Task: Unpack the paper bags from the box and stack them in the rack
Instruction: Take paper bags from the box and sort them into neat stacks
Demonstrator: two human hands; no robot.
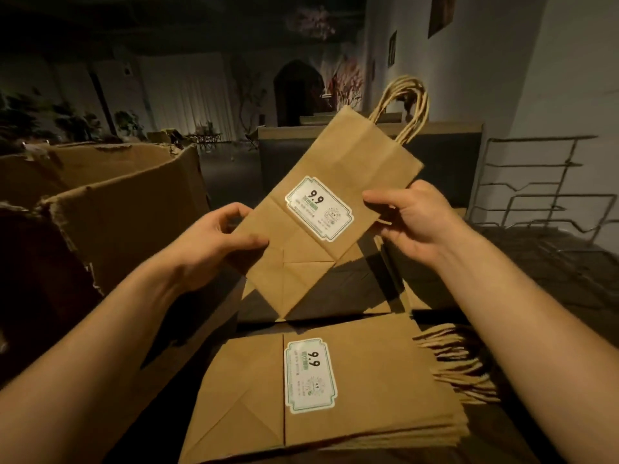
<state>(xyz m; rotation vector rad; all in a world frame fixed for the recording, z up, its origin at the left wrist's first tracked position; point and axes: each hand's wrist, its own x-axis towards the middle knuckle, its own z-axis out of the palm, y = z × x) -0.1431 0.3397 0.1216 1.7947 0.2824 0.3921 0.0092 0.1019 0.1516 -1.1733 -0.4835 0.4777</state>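
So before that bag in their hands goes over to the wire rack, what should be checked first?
1. Both hands hold the paper bag: ok, left hand and right hand pinch its sides.
2. Bag folded flat: ok.
3. Handles hanging free of everything: ok.
4. Wire rack within view on the right: ok.
5. Free room in the rack: cannot tell.
6. Stack of bags below lies tidy: ok.

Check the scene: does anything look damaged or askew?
Yes. The cardboard box at left has torn, ragged top edges. The held paper bag is tilted diagonally between both hands, unlike the flat stack of bags below.
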